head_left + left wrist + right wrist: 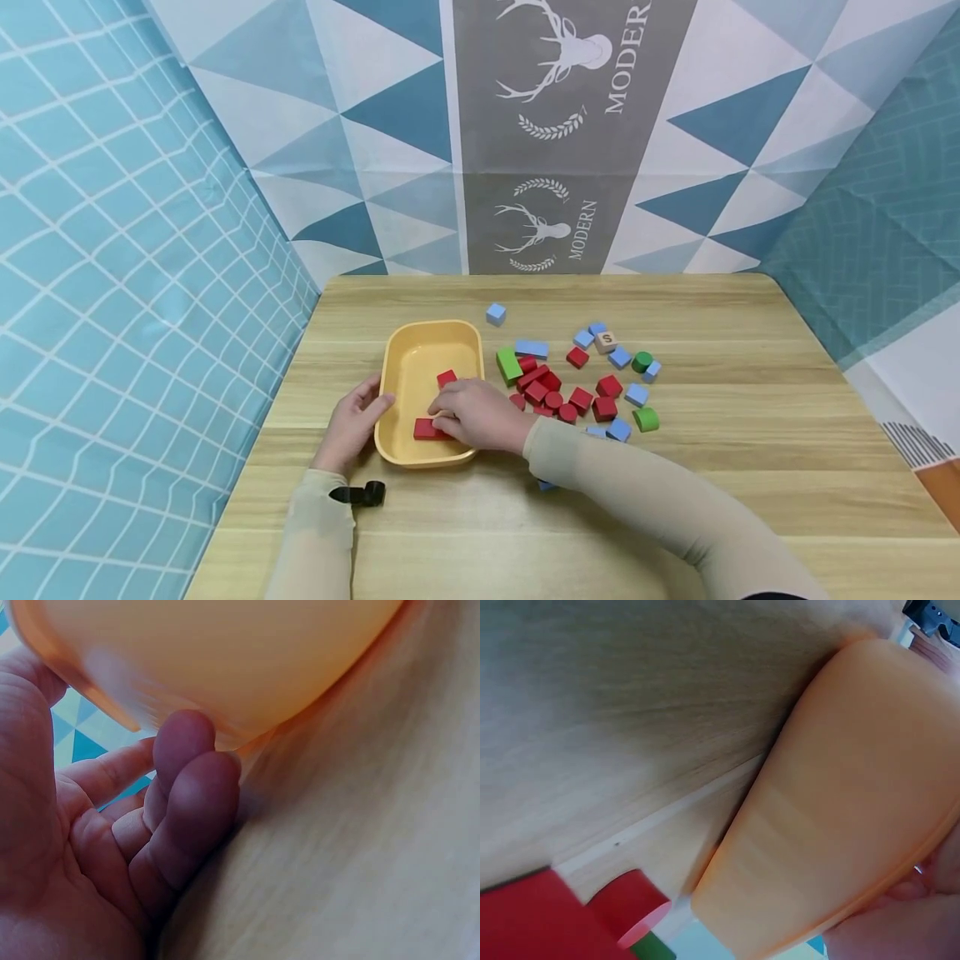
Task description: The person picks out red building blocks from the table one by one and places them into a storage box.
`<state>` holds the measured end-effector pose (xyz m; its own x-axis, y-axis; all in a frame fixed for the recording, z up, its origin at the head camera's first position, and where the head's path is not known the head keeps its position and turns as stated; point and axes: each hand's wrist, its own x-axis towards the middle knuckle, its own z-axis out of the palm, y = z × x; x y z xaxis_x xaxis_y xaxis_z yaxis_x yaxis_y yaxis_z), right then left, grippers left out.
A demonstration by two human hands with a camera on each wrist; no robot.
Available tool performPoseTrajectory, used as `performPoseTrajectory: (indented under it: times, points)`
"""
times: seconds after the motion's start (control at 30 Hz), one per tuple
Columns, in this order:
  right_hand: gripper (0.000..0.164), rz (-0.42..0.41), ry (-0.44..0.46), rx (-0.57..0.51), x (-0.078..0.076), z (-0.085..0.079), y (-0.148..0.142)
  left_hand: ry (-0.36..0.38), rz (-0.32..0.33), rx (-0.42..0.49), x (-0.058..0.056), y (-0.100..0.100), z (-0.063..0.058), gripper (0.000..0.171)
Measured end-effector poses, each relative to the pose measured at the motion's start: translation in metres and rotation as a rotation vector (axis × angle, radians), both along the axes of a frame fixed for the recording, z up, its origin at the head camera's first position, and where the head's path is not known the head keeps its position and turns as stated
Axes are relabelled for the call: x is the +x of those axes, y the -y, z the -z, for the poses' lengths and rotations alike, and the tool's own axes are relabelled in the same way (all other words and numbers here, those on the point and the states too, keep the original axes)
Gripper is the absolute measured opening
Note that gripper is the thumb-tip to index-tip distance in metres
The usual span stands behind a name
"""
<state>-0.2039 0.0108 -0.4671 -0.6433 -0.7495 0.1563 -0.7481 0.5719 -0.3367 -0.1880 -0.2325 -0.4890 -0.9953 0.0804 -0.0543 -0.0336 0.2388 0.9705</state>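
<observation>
A yellow plastic tray (429,460) stands on the left part of the wooden table. My left hand (351,427) grips its left side, thumb at the rim and fingers along the outer wall; the left wrist view shows those fingertips against the wall (247,667). Over the tray's right rim reaches my right hand (483,414), its fingers pinching the right end of a red rectangular block (426,429) that lies in the tray. Another red block (446,377) lies farther back inside. From the right wrist, the tray's wall (825,787) hides most of that hand's fingers.
Right of the tray lie several red blocks (580,400), blue blocks (532,349) and green pieces (508,365), plus a wooden cube with an S (606,342). A lone blue cube (496,314) sits behind. Patterned cloth (390,150) hangs behind the table.
</observation>
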Motion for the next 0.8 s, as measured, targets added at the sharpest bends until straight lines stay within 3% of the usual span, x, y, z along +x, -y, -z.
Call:
performPoseTrajectory:
  times: [0.23,0.37,0.63,0.8]
  points:
    - [0.02,0.069,-0.145,-0.049,-0.007,-0.005,-0.027,-0.001,0.006,0.001,0.001,0.002,0.0,0.056]
    - [0.024,0.158,-0.159,-0.06,-0.018,-0.009,-0.05,0.006,0.005,-0.009,0.001,0.002,-0.001,0.056]
    - [0.048,0.433,0.046,0.145,-0.03,-0.017,-0.115,0.006,0.006,-0.02,-0.001,0.002,-0.002,0.056]
    - [0.055,0.49,0.19,0.22,-0.026,-0.019,-0.148,0.008,0.009,0.002,-0.001,0.002,-0.001,0.056]
